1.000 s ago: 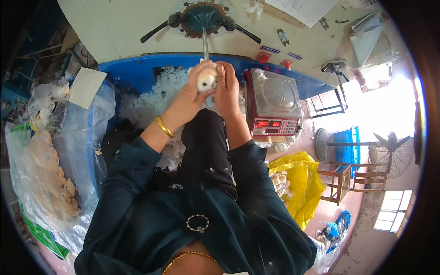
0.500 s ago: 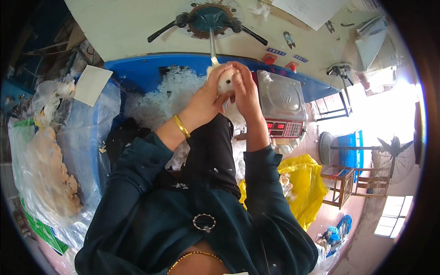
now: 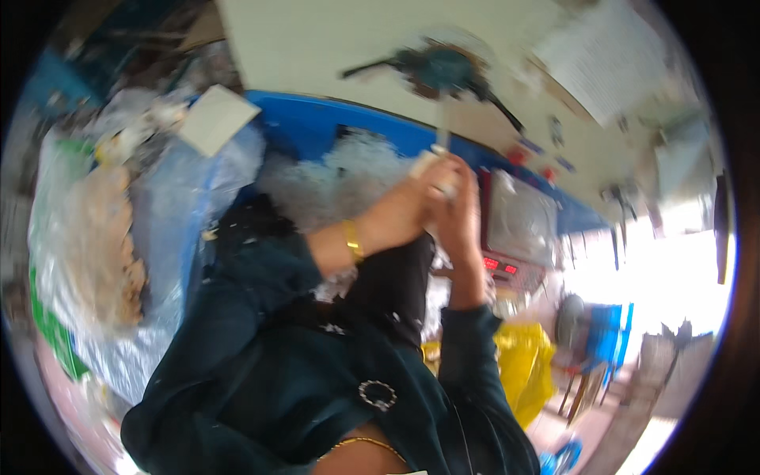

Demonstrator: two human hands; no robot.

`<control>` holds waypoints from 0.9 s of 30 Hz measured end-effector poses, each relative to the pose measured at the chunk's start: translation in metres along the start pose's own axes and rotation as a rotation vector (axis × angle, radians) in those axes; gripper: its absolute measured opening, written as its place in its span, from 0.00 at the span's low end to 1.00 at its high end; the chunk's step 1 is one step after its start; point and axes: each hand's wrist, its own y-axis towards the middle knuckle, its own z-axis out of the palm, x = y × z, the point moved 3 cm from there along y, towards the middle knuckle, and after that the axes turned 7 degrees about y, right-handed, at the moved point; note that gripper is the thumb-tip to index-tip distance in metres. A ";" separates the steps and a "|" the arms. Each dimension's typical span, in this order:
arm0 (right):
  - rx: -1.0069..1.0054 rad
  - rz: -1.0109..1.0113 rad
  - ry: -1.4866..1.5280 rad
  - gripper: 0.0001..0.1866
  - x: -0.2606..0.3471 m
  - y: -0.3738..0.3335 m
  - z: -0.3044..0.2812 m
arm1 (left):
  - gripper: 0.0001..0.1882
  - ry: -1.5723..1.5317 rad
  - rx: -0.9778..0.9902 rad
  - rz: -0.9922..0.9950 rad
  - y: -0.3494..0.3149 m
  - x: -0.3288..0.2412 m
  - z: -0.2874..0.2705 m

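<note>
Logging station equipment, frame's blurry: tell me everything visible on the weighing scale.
The weighing scale is a boxy unit with a reddish casing and a broad, pale grey, translucent-looking platter facing up. Its near edge carries a display with lit red digits, so it appears powered; what looks like a keypad to the right is smeared by blur. It sits right of the right hand, by the bench's blue edge. Whether the right forearm touches it, I can't tell; its support is unclear.

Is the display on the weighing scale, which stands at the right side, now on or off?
It is on: red digits glow on the display of the weighing scale, though blur softens them.
</note>
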 end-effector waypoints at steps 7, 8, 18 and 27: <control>-0.085 0.066 -0.043 0.28 -0.036 0.008 -0.003 | 0.27 0.049 -0.011 0.127 0.018 0.018 0.026; -0.097 0.105 0.044 0.29 -0.033 0.003 -0.003 | 0.28 -0.332 -0.011 0.022 0.012 0.019 0.022; -0.076 0.202 -0.233 0.29 -0.017 -0.067 -0.044 | 0.27 0.139 -0.082 -0.372 -0.095 0.060 -0.097; 0.636 1.366 -0.532 0.29 -0.097 -0.247 -0.212 | 0.18 1.389 -0.803 -1.107 -0.352 0.115 -0.409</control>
